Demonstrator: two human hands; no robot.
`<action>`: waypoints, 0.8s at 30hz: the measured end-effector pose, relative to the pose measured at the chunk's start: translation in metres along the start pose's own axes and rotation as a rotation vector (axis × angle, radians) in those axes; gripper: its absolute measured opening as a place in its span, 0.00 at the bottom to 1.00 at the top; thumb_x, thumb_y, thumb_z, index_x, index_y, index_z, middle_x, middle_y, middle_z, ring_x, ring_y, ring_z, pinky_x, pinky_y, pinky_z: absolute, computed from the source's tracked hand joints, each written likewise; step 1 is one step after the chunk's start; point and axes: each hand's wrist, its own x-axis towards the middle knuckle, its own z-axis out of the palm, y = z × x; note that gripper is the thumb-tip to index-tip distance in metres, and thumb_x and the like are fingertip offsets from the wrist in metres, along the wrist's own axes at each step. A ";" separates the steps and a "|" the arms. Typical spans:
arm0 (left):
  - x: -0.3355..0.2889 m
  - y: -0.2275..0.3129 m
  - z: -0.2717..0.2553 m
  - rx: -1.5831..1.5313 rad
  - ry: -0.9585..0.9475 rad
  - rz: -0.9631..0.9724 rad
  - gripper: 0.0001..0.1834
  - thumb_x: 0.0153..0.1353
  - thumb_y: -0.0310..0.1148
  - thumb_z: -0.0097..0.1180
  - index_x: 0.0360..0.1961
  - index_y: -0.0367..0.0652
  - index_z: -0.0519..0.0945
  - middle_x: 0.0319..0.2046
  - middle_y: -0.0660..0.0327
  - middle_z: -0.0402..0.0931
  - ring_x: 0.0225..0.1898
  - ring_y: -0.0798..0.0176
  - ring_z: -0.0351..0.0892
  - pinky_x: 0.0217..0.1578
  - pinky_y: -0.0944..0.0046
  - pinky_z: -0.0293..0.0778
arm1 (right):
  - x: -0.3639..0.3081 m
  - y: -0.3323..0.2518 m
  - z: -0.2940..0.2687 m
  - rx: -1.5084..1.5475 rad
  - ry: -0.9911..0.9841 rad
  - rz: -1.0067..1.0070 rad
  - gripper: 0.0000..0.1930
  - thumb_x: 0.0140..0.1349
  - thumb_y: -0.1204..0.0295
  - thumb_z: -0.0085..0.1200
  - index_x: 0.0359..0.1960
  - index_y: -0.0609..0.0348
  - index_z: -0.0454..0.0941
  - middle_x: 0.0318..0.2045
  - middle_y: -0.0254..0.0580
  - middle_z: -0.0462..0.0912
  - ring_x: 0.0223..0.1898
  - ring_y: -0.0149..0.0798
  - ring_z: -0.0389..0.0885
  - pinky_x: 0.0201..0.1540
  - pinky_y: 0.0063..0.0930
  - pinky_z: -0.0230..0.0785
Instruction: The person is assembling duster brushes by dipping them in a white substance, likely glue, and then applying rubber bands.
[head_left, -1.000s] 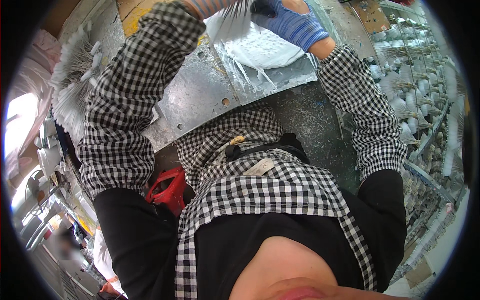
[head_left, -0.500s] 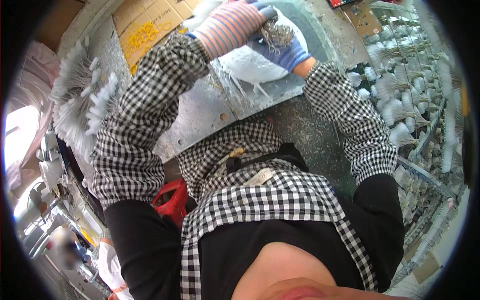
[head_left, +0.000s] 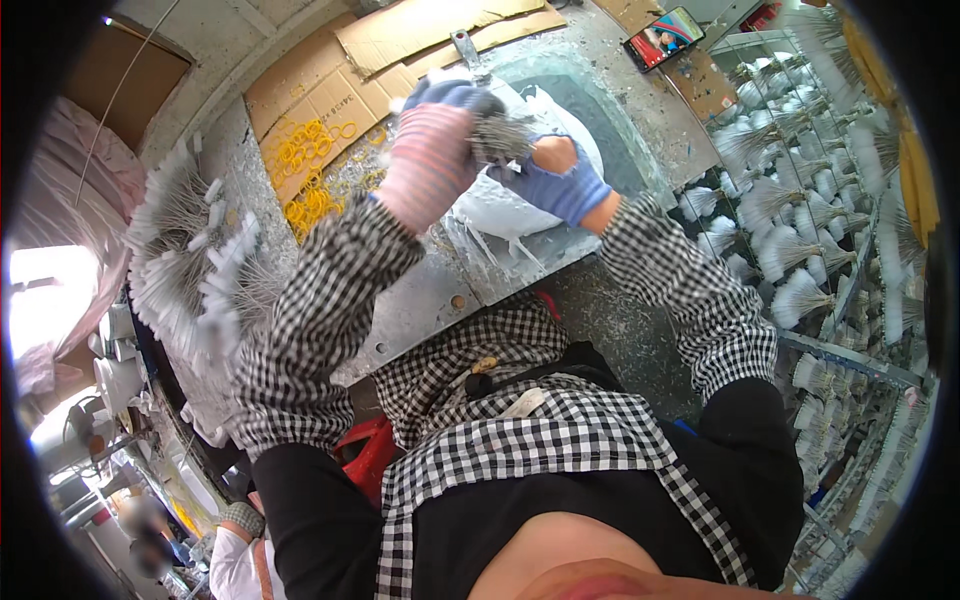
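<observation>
My left hand, in a pink-and-blue striped glove, is closed around a bundle of thin grey strands whose loose ends point right. Blurred by motion, its fingers hide the bundle's other end. My right hand wears a blue glove that leaves the thumb bare. Its fingers curl in at the lower side of the bundle and appear to grip the strand ends; the fingertips are partly hidden. Beneath both hands lies a mound of smooth white paste, spread on a greenish glass-like sheet and dripping toward me.
Yellow rubber bands lie on cardboard at the far left. White-tufted bundles are heaped left; more hang on a wire rack at right. A phone is at the far right. Another person's sleeve shows lower left.
My left hand has turned upright and shifted left and nearer with the bundle. My right hand has moved slightly left and down, its bare thumb now showing. The view takes in more of the table's far side.
</observation>
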 end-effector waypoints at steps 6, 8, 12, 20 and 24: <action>-0.102 0.043 -0.090 -1.054 0.816 -0.934 0.21 0.72 0.35 0.57 0.61 0.37 0.71 0.57 0.51 0.80 0.54 0.55 0.82 0.56 0.56 0.78 | -0.039 -0.112 -0.099 0.328 0.234 0.080 0.09 0.57 0.72 0.69 0.39 0.56 0.84 0.28 0.40 0.85 0.26 0.36 0.83 0.29 0.29 0.75; -0.143 0.073 -0.109 -1.221 0.978 -1.084 0.36 0.76 0.56 0.40 0.69 0.36 0.66 0.65 0.51 0.73 0.65 0.51 0.74 0.66 0.51 0.70 | -0.060 -0.119 -0.105 0.401 0.165 -0.036 0.06 0.58 0.76 0.67 0.36 0.58 0.84 0.24 0.37 0.80 0.19 0.33 0.76 0.23 0.27 0.66; -0.245 0.115 -0.119 -1.443 0.792 -0.909 0.37 0.75 0.57 0.41 0.71 0.38 0.63 0.69 0.51 0.68 0.67 0.50 0.70 0.67 0.50 0.68 | -0.081 -0.152 -0.061 0.691 0.046 -0.007 0.07 0.57 0.80 0.67 0.36 0.60 0.84 0.23 0.37 0.80 0.20 0.33 0.77 0.24 0.26 0.67; -0.318 0.141 -0.093 -1.612 1.166 -0.689 0.36 0.75 0.56 0.38 0.75 0.46 0.59 0.71 0.54 0.66 0.67 0.44 0.69 0.68 0.46 0.68 | -0.090 -0.158 -0.037 0.855 -0.211 -0.059 0.07 0.56 0.79 0.67 0.37 0.61 0.85 0.25 0.38 0.83 0.21 0.34 0.81 0.25 0.26 0.73; -0.350 0.136 -0.093 -1.498 1.362 -0.831 0.32 0.75 0.52 0.40 0.73 0.46 0.62 0.69 0.55 0.68 0.67 0.48 0.70 0.65 0.45 0.72 | -0.092 -0.161 -0.030 0.849 -0.265 -0.030 0.06 0.57 0.78 0.67 0.37 0.62 0.85 0.26 0.40 0.84 0.22 0.35 0.83 0.25 0.27 0.74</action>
